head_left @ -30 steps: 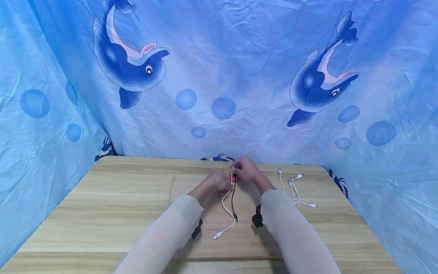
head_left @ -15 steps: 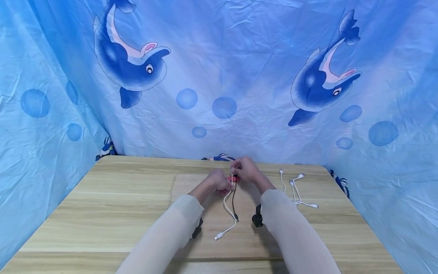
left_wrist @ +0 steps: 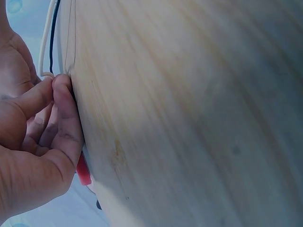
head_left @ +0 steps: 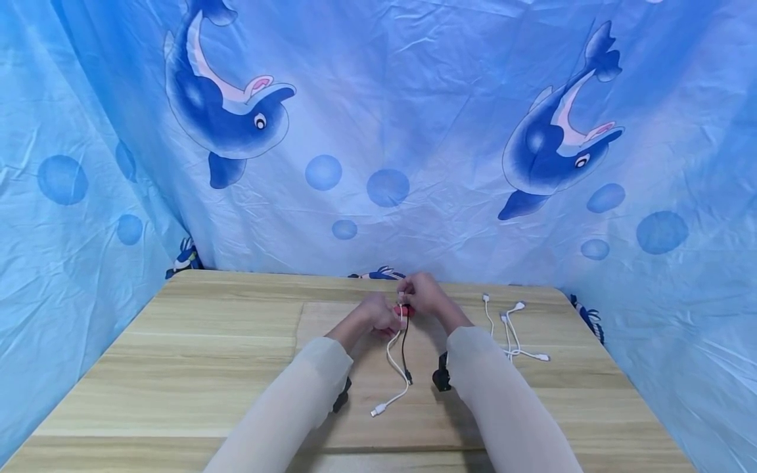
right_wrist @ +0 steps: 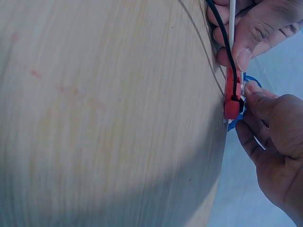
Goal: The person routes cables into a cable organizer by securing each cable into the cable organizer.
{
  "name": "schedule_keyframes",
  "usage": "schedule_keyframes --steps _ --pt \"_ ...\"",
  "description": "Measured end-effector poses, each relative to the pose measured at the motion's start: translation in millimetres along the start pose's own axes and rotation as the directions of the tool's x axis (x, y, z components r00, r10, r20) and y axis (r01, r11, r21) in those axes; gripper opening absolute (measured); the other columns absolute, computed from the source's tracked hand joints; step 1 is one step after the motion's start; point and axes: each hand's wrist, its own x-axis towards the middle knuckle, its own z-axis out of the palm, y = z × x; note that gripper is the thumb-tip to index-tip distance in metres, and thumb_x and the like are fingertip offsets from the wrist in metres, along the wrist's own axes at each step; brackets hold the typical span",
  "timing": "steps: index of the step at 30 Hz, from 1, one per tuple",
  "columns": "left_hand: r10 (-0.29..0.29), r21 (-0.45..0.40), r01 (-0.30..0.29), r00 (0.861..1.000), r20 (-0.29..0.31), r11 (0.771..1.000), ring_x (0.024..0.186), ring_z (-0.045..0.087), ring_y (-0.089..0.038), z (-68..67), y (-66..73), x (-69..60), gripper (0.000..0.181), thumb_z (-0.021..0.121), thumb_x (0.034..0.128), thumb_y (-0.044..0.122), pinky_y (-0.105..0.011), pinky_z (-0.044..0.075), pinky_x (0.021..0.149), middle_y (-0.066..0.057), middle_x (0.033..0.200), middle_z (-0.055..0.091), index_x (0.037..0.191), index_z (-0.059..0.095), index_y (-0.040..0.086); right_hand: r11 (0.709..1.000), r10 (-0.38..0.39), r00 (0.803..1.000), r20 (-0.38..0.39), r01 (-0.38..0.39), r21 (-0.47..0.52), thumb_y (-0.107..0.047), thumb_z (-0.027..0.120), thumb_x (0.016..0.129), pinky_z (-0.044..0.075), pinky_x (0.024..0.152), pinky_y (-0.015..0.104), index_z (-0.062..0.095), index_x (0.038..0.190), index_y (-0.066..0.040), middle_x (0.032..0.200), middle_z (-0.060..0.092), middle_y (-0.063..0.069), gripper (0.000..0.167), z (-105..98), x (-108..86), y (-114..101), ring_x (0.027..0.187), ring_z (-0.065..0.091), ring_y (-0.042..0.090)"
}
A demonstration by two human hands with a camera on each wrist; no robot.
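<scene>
My left hand (head_left: 380,314) grips one end of a small red cable holder (right_wrist: 231,101), with a white cable (right_wrist: 232,23) running by its fingers. The thumb and index finger of my right hand (head_left: 424,294) pinch a white plug (head_left: 401,297) at the far side of the holder. A thin black cable (right_wrist: 224,38) ends in the holder, its loose end lying toward the person. In the left wrist view, the left hand (left_wrist: 38,156) covers most of the red holder, and part of my right hand (left_wrist: 16,64) shows behind.
Several white cables (head_left: 513,341) lie on the wooden table (head_left: 207,355) to the right. Beneath the hands is a flat wooden board (head_left: 378,427). A blue curtain (head_left: 384,230) with printed dolphins hangs close behind the table's back edge.
Both hands stay nearly in place. The right fingers have shifted slightly around the white plug, and more of the red cable holder shows between the hands. The loose cables lie still.
</scene>
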Motion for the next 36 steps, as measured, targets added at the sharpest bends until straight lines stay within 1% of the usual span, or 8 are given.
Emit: schedule_keyframes --steps 5,12,18,22,26,29,33,36 --pt "-0.003 0.015 0.003 1.000 0.000 1.000 0.049 0.060 -0.010 0.2 -0.1 1.2 0.022 0.081 0.0855 0.002 -0.021 0.056 0.051 -0.004 0.059 0.065 0.068 0.069 0.002 1.000 0.003 1.000 0.013 -0.003 -0.022 0.007 0.071 0.091 0.058 0.081 0.030 0.073 0.091 -0.002 0.082 0.072 0.003 0.009 0 1.3 -2 0.081 0.067 0.015" --pt "-0.016 -0.041 0.016 1.000 0.008 0.999 0.050 0.060 -0.011 1.8 -0.8 2.7 0.026 0.081 0.0830 -0.002 -0.023 0.058 0.053 -0.004 0.061 0.063 0.065 0.063 0.004 0.995 -0.034 0.999 0.040 0.038 -0.092 0.009 0.069 0.089 0.058 0.079 0.030 0.073 0.090 -0.002 0.081 0.073 0.003 0.011 -1 4.6 -3 0.078 0.067 0.014" --pt "-0.023 0.007 0.023 1.000 0.007 1.000 0.049 0.060 -0.011 0.9 0.5 3.4 0.028 0.080 0.0834 0.000 -0.022 0.055 0.051 -0.004 0.059 0.063 0.063 0.062 0.005 0.984 -0.042 0.998 0.049 0.050 -0.174 0.005 0.074 0.088 0.058 0.080 0.030 0.075 0.087 -0.005 0.080 0.073 0.001 0.010 -3 7.3 -6 0.078 0.066 0.013" --pt "-0.035 0.039 0.035 0.999 0.006 0.999 0.048 0.060 -0.012 0.2 1.7 4.4 0.029 0.080 0.0852 0.002 -0.019 0.048 0.047 -0.005 0.057 0.062 0.063 0.061 0.004 0.974 -0.066 0.997 0.038 0.073 -0.214 0.006 0.072 0.086 0.058 0.081 0.032 0.076 0.086 -0.006 0.078 0.074 0.000 0.013 -3 9.1 -8 0.077 0.065 0.013" --pt "-0.036 0.043 0.036 0.999 -0.001 0.998 0.047 0.060 -0.013 -0.1 3.0 5.4 0.031 0.080 0.0847 0.001 -0.020 0.048 0.045 -0.006 0.056 0.060 0.062 0.059 0.004 0.968 -0.065 0.997 0.030 0.070 -0.240 0.008 0.069 0.085 0.057 0.082 0.031 0.076 0.085 -0.006 0.077 0.073 -0.001 0.015 -1 10.8 -7 0.077 0.064 0.012" --pt "-0.024 0.104 0.024 1.000 0.001 0.994 0.047 0.058 -0.012 -1.2 3.2 6.7 0.033 0.080 0.0845 0.004 -0.019 0.047 0.044 -0.004 0.055 0.059 0.060 0.059 0.006 0.971 -0.044 0.999 0.025 0.049 -0.233 0.008 0.069 0.085 0.057 0.080 0.031 0.075 0.083 -0.006 0.077 0.073 -0.001 0.015 -1 11.7 -6 0.076 0.064 0.012" --pt "-0.005 0.217 0.004 1.000 0.007 0.976 0.047 0.053 -0.012 -2.9 2.4 8.4 0.035 0.082 0.0823 0.008 -0.020 0.040 0.043 -0.001 0.052 0.055 0.056 0.058 0.009 0.970 -0.048 0.999 0.020 0.052 -0.236 0.004 0.072 0.087 0.057 0.079 0.031 0.075 0.082 -0.006 0.077 0.074 0.000 0.012 -1 11.4 -6 0.076 0.064 0.012" --pt "0.004 0.241 -0.008 1.000 0.019 0.970 0.047 0.051 -0.012 -3.8 1.9 8.7 0.035 0.082 0.0798 0.007 -0.020 0.037 0.042 -0.001 0.050 0.054 0.055 0.058 0.009 0.969 -0.061 0.998 0.013 0.062 -0.239 0.004 0.072 0.086 0.057 0.079 0.031 0.075 0.082 -0.005 0.078 0.075 0.001 0.011 -1 9.5 -6 0.077 0.065 0.013"
